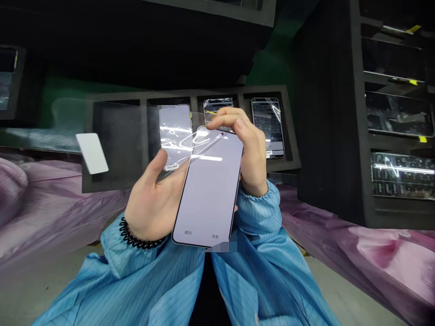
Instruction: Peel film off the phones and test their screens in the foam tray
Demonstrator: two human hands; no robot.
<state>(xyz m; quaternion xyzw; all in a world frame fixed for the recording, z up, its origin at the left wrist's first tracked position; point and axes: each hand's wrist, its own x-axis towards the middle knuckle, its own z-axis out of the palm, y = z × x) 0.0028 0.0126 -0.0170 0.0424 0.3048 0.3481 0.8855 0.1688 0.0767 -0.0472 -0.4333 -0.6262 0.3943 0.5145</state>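
A smartphone (pixel 212 190) with a lit, pale lilac screen is tilted between my hands, two short labels near its lower edge. My left hand (pixel 152 199), a black coiled band at its wrist, lies palm up with its thumb apart and its fingers behind the phone, supporting it. Bent over the top right corner, my right hand (pixel 249 145) grips the phone along that edge, its fingertips at the top. Glossy reflections and clear film edges show over the screen top. Beyond my left thumb, another lit phone (pixel 176 136) lies in a dark tray (pixel 144 174).
Two more phones, one partly covered by my fingers (pixel 217 105) and one showing text (pixel 267 127), lie in tray compartments. A white card (pixel 91 153) is at the tray's left. A dark rack (pixel 360 181) with film-covered devices stands right. Pink fabric (pixel 54 199) borders both sides.
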